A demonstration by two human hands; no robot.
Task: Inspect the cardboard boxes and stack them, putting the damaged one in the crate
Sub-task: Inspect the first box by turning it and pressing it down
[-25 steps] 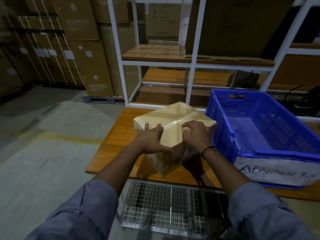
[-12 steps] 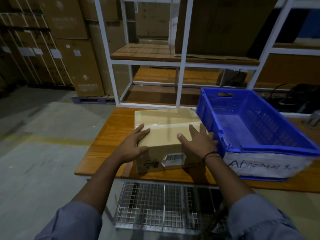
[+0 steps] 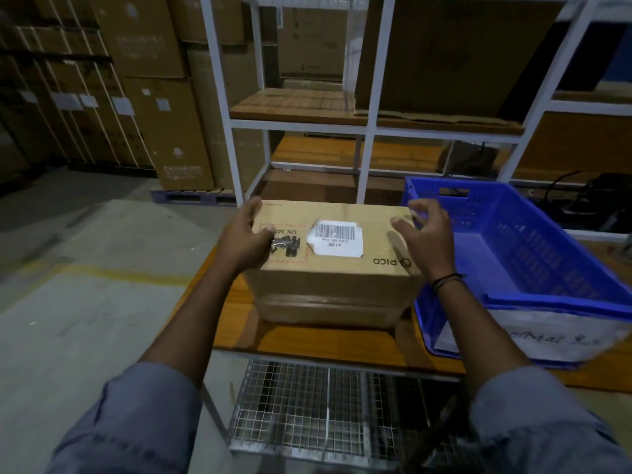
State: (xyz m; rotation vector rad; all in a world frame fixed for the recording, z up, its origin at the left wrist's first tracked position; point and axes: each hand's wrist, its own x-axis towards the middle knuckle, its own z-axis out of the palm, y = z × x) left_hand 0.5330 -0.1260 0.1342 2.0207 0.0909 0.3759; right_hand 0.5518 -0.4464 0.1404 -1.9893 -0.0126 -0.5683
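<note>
At the front edge of the wooden table [image 3: 307, 340], the blue perforated plastic crate [image 3: 533, 299] stood right of the smooth cardboard box [image 3: 335, 289]; our left hand [image 3: 244, 239] clasped its left edge, our right hand [image 3: 427, 237] hovered slack.

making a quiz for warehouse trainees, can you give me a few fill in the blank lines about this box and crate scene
1. The crate beside the cardboard box is ____ in colour.
2. From the person's view, the crate stands to the ____ of the box.
3. The white label on the box's top face carries a ____.
4. The left hand grips the box with its ____ on the top face.
Missing words: blue; right; barcode; thumb.
</note>
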